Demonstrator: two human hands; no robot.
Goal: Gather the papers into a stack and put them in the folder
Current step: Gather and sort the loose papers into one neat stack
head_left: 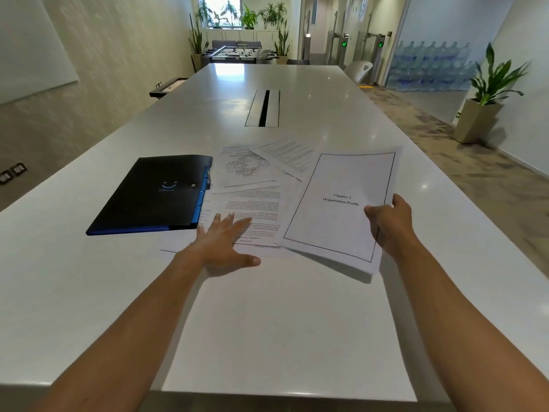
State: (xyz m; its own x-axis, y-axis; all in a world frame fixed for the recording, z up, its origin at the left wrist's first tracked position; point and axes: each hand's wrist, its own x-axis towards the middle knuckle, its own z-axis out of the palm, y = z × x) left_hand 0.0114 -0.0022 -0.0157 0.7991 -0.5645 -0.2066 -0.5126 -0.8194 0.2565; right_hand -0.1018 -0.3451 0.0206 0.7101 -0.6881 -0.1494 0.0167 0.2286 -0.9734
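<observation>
Left hand (225, 248) is lying flat and spread on the nearest text sheet (252, 218), fingers wide, gripping nothing. Right hand (389, 224) is pinching the title page (341, 203) by its right edge, thumb on top; the near corner is lifting clear of the table (282, 322) and casting a shadow.

Judgement: gathering is just starting. Best to be sliding the held page over the pinned sheet while the left palm is keeping the pile from skating on the glossy top, then squaring the edges.

Beyond, the diagram sheet (246, 168) and a skewed text page (288, 156) are overlapping loosely, well apart from neat. Folder (154, 191) is sitting closed, left of the papers, its edge covering a sheet's corner; it needs opening before filing. Cable slot (263, 108) is lying farther back, out of the way.
</observation>
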